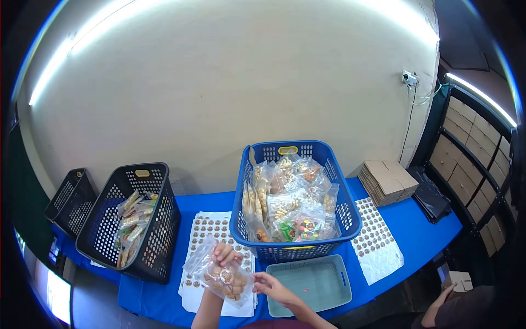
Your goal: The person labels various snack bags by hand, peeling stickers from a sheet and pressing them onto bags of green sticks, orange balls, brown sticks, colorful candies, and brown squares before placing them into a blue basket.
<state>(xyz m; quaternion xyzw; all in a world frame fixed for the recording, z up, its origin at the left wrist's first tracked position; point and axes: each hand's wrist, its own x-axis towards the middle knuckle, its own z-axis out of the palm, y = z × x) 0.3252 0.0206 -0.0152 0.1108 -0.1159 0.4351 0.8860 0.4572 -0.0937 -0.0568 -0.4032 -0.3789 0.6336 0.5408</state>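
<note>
My left hand (226,256) is closed on the upper part of a clear plastic bag (233,282) of round brown snacks, with a round sticker on its front. My right hand (272,287) is at the bag's right edge, fingers bent; whether it grips the edge is hard to tell. Beneath the bag lie sheets of round stickers (211,223) on the blue table. A blue basket (296,253) full of bagged snacks stands just beyond my hands. To the right of my right hand sits a shallow grey-green tray (309,285).
Black baskets (156,236) stand at the left, one holding snack bags. Another sticker sheet (378,238), stacked cardboard (386,183) and black plastic bags (427,194) lie at the right. A co-worker's hand (446,293) touches a small box (459,281) at the lower right.
</note>
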